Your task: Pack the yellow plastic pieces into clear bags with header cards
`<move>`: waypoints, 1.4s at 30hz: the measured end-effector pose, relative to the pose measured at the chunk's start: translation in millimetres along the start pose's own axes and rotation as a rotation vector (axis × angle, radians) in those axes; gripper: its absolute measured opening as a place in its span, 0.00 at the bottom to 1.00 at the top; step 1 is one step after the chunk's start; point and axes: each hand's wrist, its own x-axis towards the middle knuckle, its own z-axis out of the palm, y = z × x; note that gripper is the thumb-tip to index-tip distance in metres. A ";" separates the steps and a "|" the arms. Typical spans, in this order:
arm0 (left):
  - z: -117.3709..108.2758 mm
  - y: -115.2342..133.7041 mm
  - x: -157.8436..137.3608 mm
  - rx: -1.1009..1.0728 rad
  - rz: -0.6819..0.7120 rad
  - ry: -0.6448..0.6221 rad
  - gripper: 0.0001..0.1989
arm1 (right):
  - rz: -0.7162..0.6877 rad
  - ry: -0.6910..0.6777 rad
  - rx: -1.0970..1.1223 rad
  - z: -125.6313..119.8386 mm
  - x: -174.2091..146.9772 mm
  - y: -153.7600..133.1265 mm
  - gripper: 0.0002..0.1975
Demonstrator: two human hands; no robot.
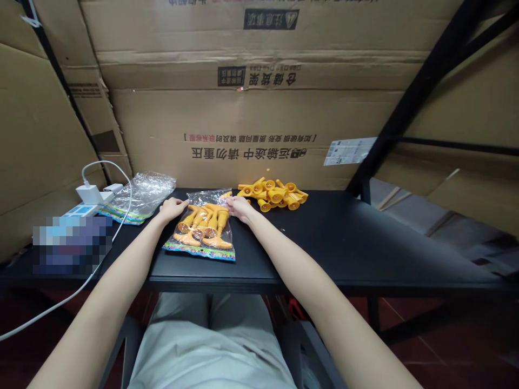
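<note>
A clear plastic bag (198,253) with a colourful printed band lies flat on the black table, the band facing me. Inside it are several orange-yellow plastic pieces (203,219), some with a cup-shaped end and some T-shaped. My left hand (173,208) pinches the bag's far left corner. At the far right corner, my right hand (240,209) has its fingers closed on the bag's edge. An orange piece (225,195) shows right by those fingertips; whether they also grip it, I cannot tell.
A pile of yellow cup-ended plastic pieces (275,194) lies behind my right hand. Empty clear bags (148,194) are stacked at the left, near a white charger (88,193) with a cable and a blurred object (73,244). Cardboard walls (259,113) enclose the table (344,243).
</note>
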 end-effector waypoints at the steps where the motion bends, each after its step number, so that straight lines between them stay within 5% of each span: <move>1: 2.7 -2.1 0.8 -0.060 0.010 -0.024 0.13 | 0.001 -0.005 0.029 1.0 0.4 1.4 0.09; 12: 10.9 -4.6 6.5 -0.751 -0.078 -0.112 0.09 | 0.004 -0.118 0.172 2.5 1.1 6.3 0.10; 17: 7.3 -6.0 6.4 -0.756 -0.135 -0.126 0.14 | -0.021 -0.224 0.151 -3.0 -2.2 4.1 0.05; 23: -2.7 -13.4 7.3 -0.802 -0.081 -0.199 0.13 | -0.045 -0.194 0.125 -11.7 0.4 3.3 0.07; 28: -2.4 -14.5 7.4 -0.636 -0.026 -0.151 0.05 | -0.139 -0.239 0.006 -19.3 6.8 7.1 0.09; 35: -0.4 -11.5 5.6 -0.094 0.258 0.004 0.11 | -0.453 -0.217 -0.504 -20.6 10.6 1.2 0.09; 42: 1.9 -6.2 1.0 0.163 0.532 0.109 0.13 | -0.446 -0.094 -0.865 0.5 22.4 -18.8 0.18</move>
